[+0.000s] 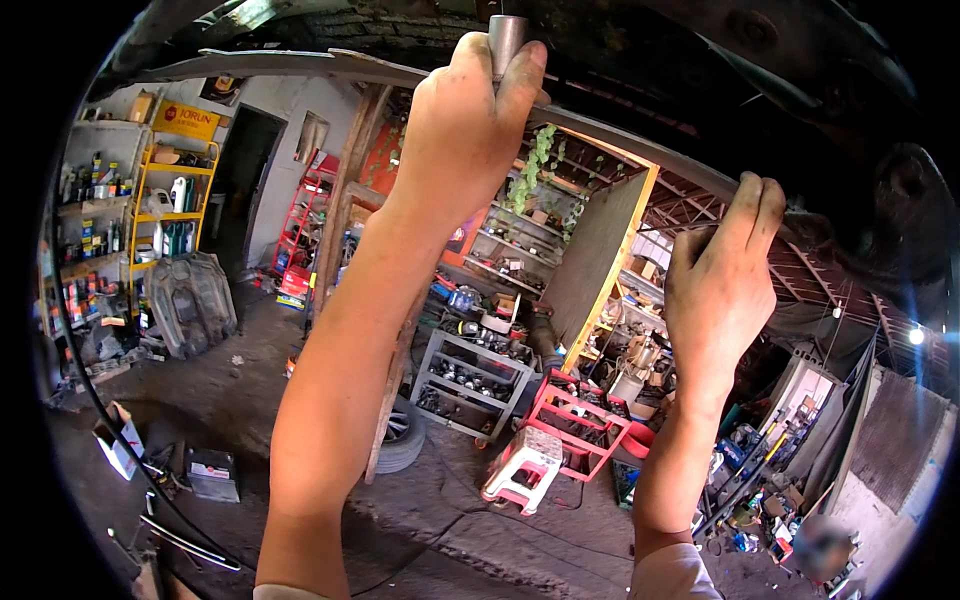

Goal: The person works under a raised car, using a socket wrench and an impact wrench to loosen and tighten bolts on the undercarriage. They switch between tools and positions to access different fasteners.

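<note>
Both arms reach up to a dark vehicle body overhead. My left hand (450, 135) is closed around a short, shiny steel socket (508, 38), whose round end sticks up past the thumb. Whatever lies inside the fist below the socket is hidden. Further right, my right hand (722, 275) has two fingers stretched upward against the long lower edge of the dark vehicle body (640, 140). The thumb side of this hand is bent, and nothing shows in it.
Below stand a grey tool cart (470, 385), a red metal rack (580, 420), a white-and-red stool (525, 468) and a tire (400, 440). A battery (212, 473) sits on the floor at left. A black hose (85, 365) curves along the left side. Crowded yellow shelves (175, 215) stand behind.
</note>
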The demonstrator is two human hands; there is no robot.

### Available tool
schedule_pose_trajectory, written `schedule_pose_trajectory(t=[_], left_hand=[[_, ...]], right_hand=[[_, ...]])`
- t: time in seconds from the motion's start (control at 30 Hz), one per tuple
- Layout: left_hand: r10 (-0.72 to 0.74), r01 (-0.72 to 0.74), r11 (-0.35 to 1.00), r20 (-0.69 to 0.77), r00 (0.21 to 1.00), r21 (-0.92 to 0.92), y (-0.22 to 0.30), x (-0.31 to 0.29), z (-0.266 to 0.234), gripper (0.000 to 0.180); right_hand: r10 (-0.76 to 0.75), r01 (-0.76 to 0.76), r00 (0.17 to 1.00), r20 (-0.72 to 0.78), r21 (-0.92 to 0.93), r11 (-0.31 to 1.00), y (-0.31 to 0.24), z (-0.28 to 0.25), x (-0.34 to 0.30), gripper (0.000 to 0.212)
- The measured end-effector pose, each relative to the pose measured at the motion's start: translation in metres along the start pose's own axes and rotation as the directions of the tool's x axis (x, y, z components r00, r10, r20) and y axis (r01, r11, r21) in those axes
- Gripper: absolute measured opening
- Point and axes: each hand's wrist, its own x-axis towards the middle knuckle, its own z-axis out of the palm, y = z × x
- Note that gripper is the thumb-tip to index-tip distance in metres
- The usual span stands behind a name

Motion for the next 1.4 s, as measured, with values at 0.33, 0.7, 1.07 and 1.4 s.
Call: schedule_pose_trajectory(t=[0.33, 0.7, 1.07, 1.4], left_hand=[[-0.047, 0.047, 0.999, 0.002, 0.999, -0.019, 0.008, -0.005, 0.0, 0.035], [0.05, -0.049, 0.999, -0.066, 0.997, 0.017, -0.002, 0.003, 0.011, 0.031], [-0.044, 0.042, 0.997, -0.026, 0.999, -0.065, 0.006, -0.007, 0.007, 0.031], [-0.018, 0.017, 1.0, -0.069, 0.997, -0.016, -0.002, -0.007, 0.009, 0.029]], right_hand=[[-0.057, 0.056, 0.995, -0.082, -0.01, 0.998, 0.014, 0.017, -0.001, 0.067], [-0.018, 0.025, 0.996, -0.082, 0.086, 0.996, 0.022, 0.035, 0.011, 0.072], [0.007, 0.013, 0.988, -0.156, 0.127, 0.992, 0.02, 0.033, 0.008, 0.06], [0.025, -0.017, 0.996, -0.084, 0.092, 0.996, 0.016, 0.019, 0.002, 0.057]])
